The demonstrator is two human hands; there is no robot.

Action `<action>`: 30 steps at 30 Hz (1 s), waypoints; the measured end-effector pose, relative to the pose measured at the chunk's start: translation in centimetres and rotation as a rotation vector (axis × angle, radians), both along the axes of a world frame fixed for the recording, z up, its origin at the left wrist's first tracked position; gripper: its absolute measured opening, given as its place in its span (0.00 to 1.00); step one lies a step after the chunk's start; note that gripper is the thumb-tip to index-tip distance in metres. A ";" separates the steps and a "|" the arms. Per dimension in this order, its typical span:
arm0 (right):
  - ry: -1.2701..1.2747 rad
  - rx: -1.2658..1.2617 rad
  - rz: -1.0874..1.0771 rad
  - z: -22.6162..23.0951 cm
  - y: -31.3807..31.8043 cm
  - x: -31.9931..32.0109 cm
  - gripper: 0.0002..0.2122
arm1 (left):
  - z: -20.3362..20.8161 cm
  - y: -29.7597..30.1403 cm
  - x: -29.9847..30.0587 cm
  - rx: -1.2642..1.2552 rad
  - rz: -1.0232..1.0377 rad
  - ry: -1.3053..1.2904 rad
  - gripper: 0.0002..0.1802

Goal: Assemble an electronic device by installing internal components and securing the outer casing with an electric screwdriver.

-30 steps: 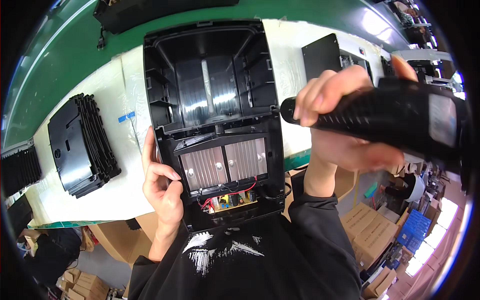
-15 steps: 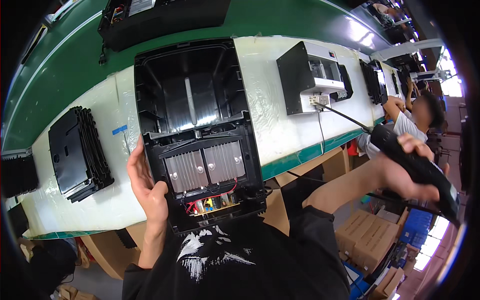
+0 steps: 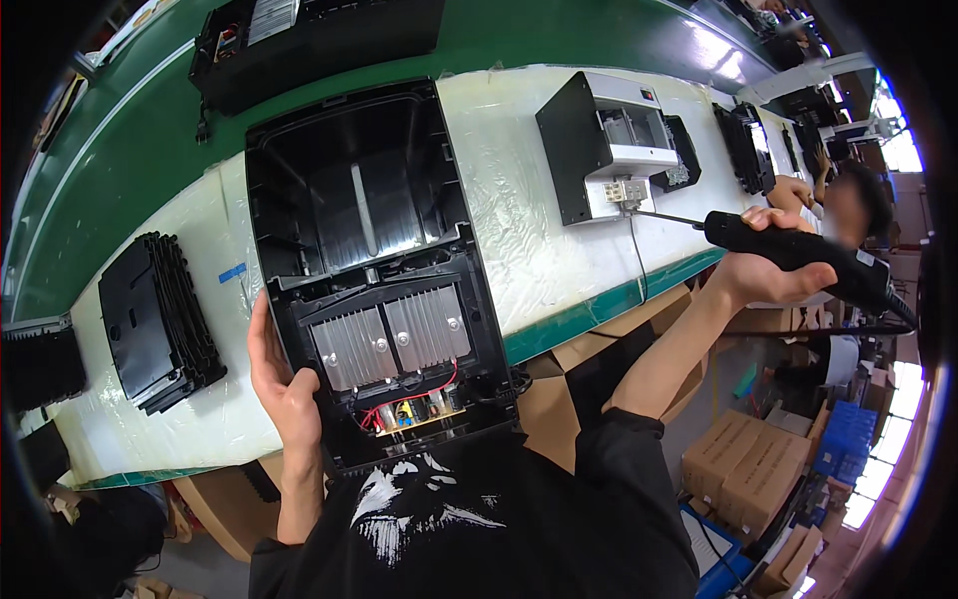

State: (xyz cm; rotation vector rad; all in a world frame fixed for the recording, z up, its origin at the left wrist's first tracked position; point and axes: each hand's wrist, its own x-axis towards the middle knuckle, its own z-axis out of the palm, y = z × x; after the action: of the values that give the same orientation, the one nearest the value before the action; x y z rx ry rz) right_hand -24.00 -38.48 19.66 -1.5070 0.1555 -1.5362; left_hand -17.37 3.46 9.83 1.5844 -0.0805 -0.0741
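Note:
A large black plastic housing (image 3: 339, 215) stands in front of me, its near end against my shirt. Two finned metal heat sinks (image 3: 391, 339) and a small circuit board (image 3: 424, 411) with red wires sit in its near part. My left hand (image 3: 287, 394) grips the housing's left edge, thumb on top, fingers at the outer side. Off to the right, my right hand (image 3: 763, 280) is wrapped around a black electric screwdriver (image 3: 740, 236). Its long thin bit points left and reaches the front of a white-and-black screw feeder (image 3: 614, 165); whether a screw is on the tip is too small to tell.
A stack of black plastic panels (image 3: 150, 319) lies at left, near a blue tape strip (image 3: 233, 273). Another black unit (image 3: 319, 50) stands on the green surface behind. Cardboard boxes (image 3: 748, 459) are at the lower right; a co-worker (image 3: 848, 205) is beyond.
The screwdriver has swung to a more level angle, and my right hand has moved left and up with it. My left hand keeps its hold on the housing.

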 end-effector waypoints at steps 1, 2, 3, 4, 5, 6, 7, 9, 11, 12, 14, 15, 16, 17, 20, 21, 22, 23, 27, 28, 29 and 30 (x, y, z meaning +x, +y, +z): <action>0.002 0.004 -0.003 0.0 -0.4 0.0 0.37 | 0.0 0.0 0.0 0.004 -0.003 0.002 0.48; 0.057 0.007 0.068 0.4 -0.8 0.3 0.37 | 0.1 -0.1 0.0 0.010 -0.001 0.002 0.48; 0.109 0.012 0.139 0.7 -1.0 0.7 0.37 | 0.1 -0.1 0.1 0.018 0.001 0.000 0.48; 0.120 0.032 0.104 1.1 -0.4 1.6 0.37 | 0.1 0.0 0.1 0.021 -0.003 -0.001 0.48; 0.128 0.054 0.166 1.2 -0.7 2.2 0.35 | 0.1 0.2 0.1 0.012 0.001 0.020 0.48; 0.152 0.039 0.208 1.5 -1.1 2.9 0.34 | 0.2 0.4 0.1 -0.001 0.009 0.041 0.48; 0.176 0.023 0.248 2.0 -1.5 3.6 0.32 | 0.3 0.2 0.1 -0.002 0.006 0.040 0.48; 0.211 0.048 0.239 2.8 -1.1 5.9 0.27 | 0.9 0.2 0.2 0.039 0.010 0.040 0.48; 0.306 -0.083 0.272 3.2 -3.1 7.5 0.21 | 0.8 0.3 0.7 0.054 -0.015 0.030 0.48; 0.306 -0.083 0.207 3.5 -2.2 8.7 0.21 | 0.8 0.4 1.0 0.077 -0.038 0.025 0.48; 0.326 -0.081 0.165 3.9 -1.4 10.5 0.21 | 1.2 0.5 2.1 0.092 -0.075 0.035 0.48; 0.326 -0.087 0.181 4.0 -1.5 11.2 0.21 | 1.2 0.8 2.8 0.106 -0.123 0.051 0.48; 0.370 -0.070 0.191 3.9 -2.4 11.0 0.20 | 1.4 0.7 3.5 0.121 -0.158 0.054 0.48; 0.415 -0.052 0.199 3.7 -3.2 10.6 0.20 | 1.6 0.6 4.4 0.142 -0.206 0.026 0.48; 0.428 -0.051 0.206 3.5 -1.9 10.6 0.19 | 1.0 2.1 7.8 0.157 -0.345 0.040 0.49; 0.429 -0.041 0.196 3.3 -1.3 10.5 0.19 | 1.4 2.4 8.7 0.172 -0.375 0.075 0.49; 0.440 -0.006 0.168 3.4 -0.5 9.9 0.18 | 1.5 2.6 9.7 0.183 -0.433 0.072 0.49; 0.416 0.031 0.194 3.3 -0.9 9.2 0.18 | 1.5 2.7 10.5 0.180 -0.431 0.067 0.49; 0.295 0.026 0.388 6.7 1.7 5.8 0.22 | 1.5 2.7 13.0 0.221 -0.571 0.064 0.49; 0.270 0.031 0.561 8.1 2.6 4.7 0.22 | 1.7 2.6 13.5 0.240 -0.616 0.069 0.49; 0.241 0.038 0.736 9.7 3.0 3.6 0.23 | 2.0 2.5 13.9 0.260 -0.660 0.073 0.49; 0.271 -0.081 0.893 11.4 3.0 3.0 0.19 | 2.6 1.7 14.1 0.262 -0.714 0.056 0.48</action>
State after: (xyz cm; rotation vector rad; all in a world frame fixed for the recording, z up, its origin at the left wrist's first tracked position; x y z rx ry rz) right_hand -21.04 -35.43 31.07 -1.5323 -0.3871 -0.6305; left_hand -3.30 5.20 12.43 1.7445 -0.6112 -0.7088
